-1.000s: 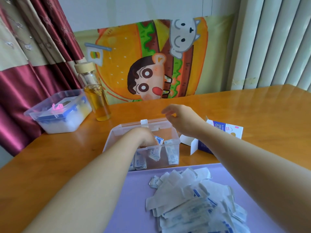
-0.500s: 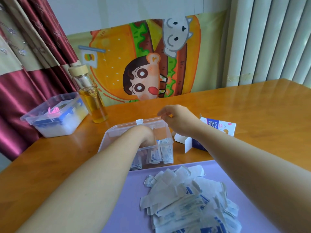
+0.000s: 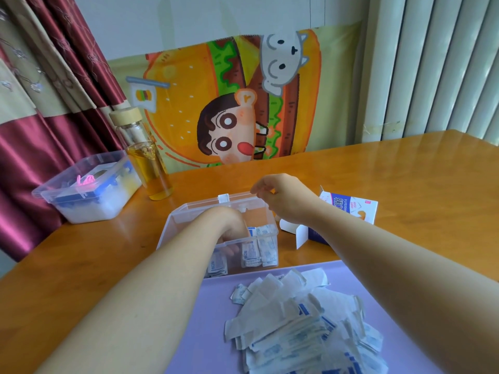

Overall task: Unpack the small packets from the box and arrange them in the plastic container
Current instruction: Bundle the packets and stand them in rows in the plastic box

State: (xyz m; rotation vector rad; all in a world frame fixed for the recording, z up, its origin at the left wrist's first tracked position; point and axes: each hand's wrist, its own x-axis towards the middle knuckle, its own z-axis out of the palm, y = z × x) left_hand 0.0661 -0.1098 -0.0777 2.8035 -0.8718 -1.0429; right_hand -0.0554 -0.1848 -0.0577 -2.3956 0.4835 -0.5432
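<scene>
I log one plastic container [image 3: 274, 233]: left hand [image 3: 229, 225] inside among three visible packets [image 3: 256, 251], its grip unclear to me. Right hand [image 3: 283, 198] pinches the container's raised lid [image 3: 237, 197]. One box [image 3: 348, 209] right of it, one uncountable heap [image 3: 302, 327] in front.

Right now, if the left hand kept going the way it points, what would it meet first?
Probably the packets standing in the clear container that the left hand dips into; depth is unclear.

Left forearm enters from 7 o'clock, left hand [image 3: 232, 228] bent downward, fingers mostly hidden. Right forearm enters from 4 o'clock; right hand [image 3: 283, 197], raised, pinches the lid [image 3: 194, 209] edge.
</scene>
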